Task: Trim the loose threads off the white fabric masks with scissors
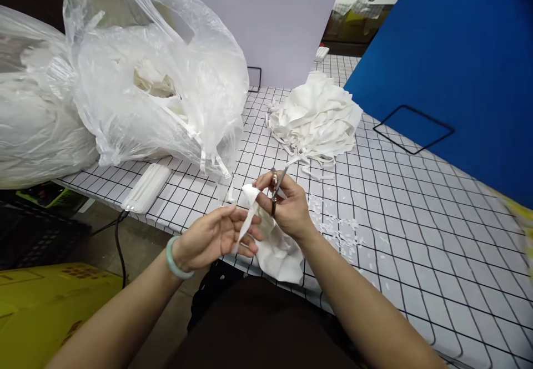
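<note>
My right hand point(287, 208) is closed around a small pair of scissors point(275, 197), with the finger loops at its fingers. Its thumb and fingertips also pinch the edge of a white cloth piece point(281, 255), which hangs down over the table's front edge. From that pinch a narrow white strap point(246, 226) runs down across the fingers of my left hand point(214, 236). This hand is turned palm up, its fingers apart and not closed on the strap. A pale green bangle point(175, 261) circles the left wrist.
A heap of white cloth pieces with straps point(316, 116) lies on the grid-patterned table point(441, 236). Small white scraps point(339, 230) are scattered to the right. Clear plastic bags point(154, 69), a white corded device point(147, 187) and a blue panel point(449, 52) stand around.
</note>
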Demonstrator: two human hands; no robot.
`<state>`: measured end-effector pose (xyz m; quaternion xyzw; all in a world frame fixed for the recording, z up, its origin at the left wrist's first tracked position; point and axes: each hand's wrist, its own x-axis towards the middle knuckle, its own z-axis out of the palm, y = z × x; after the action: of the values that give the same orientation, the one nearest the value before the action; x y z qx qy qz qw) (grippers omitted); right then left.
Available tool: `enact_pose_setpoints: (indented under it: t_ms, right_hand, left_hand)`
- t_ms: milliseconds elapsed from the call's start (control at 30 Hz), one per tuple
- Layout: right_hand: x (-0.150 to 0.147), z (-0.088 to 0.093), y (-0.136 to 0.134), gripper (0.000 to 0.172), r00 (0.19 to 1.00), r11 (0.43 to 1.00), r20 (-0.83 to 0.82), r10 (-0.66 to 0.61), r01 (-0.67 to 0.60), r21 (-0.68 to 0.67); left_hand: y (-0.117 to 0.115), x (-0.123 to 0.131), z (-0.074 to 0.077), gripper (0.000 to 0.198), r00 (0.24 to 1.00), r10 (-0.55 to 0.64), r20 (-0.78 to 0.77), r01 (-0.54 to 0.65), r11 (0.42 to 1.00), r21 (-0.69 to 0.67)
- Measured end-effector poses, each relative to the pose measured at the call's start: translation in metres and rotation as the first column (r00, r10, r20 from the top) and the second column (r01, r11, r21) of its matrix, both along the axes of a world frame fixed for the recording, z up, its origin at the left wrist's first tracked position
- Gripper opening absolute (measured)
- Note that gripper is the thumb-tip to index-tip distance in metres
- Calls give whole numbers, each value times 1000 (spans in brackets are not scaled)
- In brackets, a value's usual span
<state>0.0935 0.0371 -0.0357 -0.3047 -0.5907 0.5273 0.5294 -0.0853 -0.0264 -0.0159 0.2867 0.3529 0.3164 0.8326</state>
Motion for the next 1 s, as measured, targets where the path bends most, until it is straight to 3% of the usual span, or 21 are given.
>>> enact_pose_setpoints:
  t_ms: [67,167,233,333,400,500,567,633,700,800,867,933,1000]
  right_hand:
    - [5,-2,-3,18,1000,1000,-12,-17,17,-10]
    - [17,-9,-7,19,998,998,5,-59,59,-35]
    - [26,-12,-9,20,995,995,13,-97,97,-37]
    - [34,-10,-13,20,992,992,2,-123,123,-41]
    - [38,-6,-14,18,994,993,-8,-106,105,-52]
    - [42,1,-16,18,994,992,33,-105,107,-68]
    - [46,3,-17,20,989,990,98,-113,121,-78]
    - [51,2,-19,21,989,990,137,-54,71,-119]
    - [57,0,-20,19,988,979,123,89,-64,-195]
    - [61,-1,-20,22,959,936,98,266,-233,-262]
    - [61,0,-18,23,947,927,119,299,-258,-274]
    - [57,1,-15,24,944,919,119,307,-262,-295]
    - [48,-1,-14,29,958,908,61,281,-245,-340]
  left_hand:
    - [4,8,-2,39,991,-25,130,31,999,-43]
    - [7,18,1,19,992,29,121,-28,1000,-10]
    - [7,23,2,20,997,26,76,-26,1000,-1]
    - [7,28,0,28,997,-77,10,77,997,8]
    - [8,33,-1,28,994,-104,-40,107,991,77]
    - [9,40,1,23,994,18,-112,12,964,267]
    - [11,42,5,26,987,90,-136,-44,949,312]
    - [13,41,9,31,978,116,-173,-61,953,296]
    - [15,37,12,35,970,103,-221,-35,955,293]
    - [18,31,14,39,960,20,-280,68,951,300]
    - [18,29,17,39,947,-49,-317,155,936,318]
    - [18,28,20,35,929,-82,-361,232,889,394]
    - [17,30,22,30,918,17,-397,230,793,565]
